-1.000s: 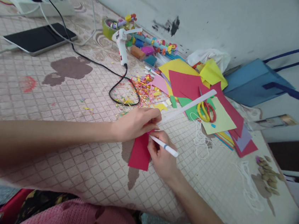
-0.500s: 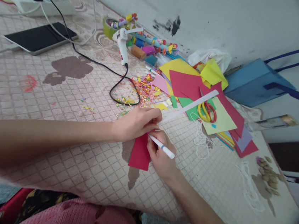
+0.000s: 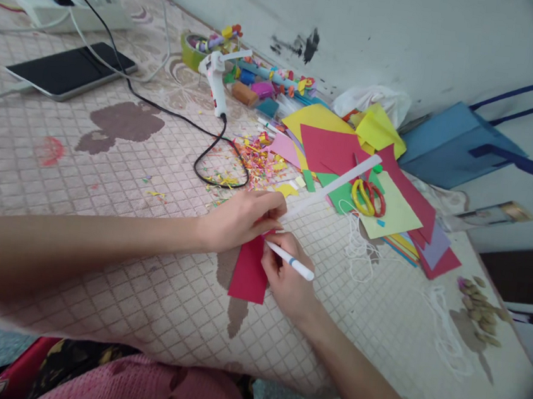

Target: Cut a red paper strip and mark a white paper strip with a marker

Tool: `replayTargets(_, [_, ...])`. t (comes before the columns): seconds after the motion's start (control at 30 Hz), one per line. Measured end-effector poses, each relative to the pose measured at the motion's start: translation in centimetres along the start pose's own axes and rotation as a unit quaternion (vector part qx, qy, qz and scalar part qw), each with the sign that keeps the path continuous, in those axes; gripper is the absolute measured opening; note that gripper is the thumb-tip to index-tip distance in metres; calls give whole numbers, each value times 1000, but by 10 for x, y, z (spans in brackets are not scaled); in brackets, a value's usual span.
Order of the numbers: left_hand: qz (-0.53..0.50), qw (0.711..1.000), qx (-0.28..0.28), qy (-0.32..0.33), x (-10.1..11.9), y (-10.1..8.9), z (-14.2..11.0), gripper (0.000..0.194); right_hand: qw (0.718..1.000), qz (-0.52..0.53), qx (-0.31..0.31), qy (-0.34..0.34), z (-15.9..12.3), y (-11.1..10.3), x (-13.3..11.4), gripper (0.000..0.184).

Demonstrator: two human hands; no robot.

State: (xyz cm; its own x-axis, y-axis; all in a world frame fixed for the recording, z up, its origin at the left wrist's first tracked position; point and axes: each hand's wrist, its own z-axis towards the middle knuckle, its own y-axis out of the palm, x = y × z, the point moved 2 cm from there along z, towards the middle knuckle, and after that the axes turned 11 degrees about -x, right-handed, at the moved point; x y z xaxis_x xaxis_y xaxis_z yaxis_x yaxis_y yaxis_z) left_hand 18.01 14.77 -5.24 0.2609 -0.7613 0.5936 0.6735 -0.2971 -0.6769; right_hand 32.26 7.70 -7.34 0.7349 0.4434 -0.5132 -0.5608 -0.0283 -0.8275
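Observation:
My left hand (image 3: 248,220) is closed, pinching a long, flat white strip (image 3: 339,186) that sticks out to the upper right; its near end is hidden by my fingers. Under both hands lies a narrow piece of red paper (image 3: 249,277), its upper part covered by my left hand. In my closed right hand (image 3: 289,278) is a white pen (image 3: 295,265) with a blue band. Its hidden tip points at the red paper's right edge, close beside my left fingertips.
Beyond my hands lie paper scraps (image 3: 258,160), a white glue gun (image 3: 216,83) with a black cord, and coloured paper sheets (image 3: 326,149). Scissors (image 3: 368,197) and white string (image 3: 359,250) are to the right. A tablet (image 3: 73,68) lies at the far left, a blue bag (image 3: 457,146) at the right.
The far end of the white strip has swung slightly up and left. Both hands stay nearly in place, and the pen has tilted a little.

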Motion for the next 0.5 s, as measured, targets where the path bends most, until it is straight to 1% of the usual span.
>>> replayTargets(0.3, [0,1000,-5,5,0,-1,0,7,997,56,5,48,-1,-3,6,12])
replayTargets(0.5, [-2,1000,-10,3,1,-1,0,5,987,124,3,104,2,-5,12,5])
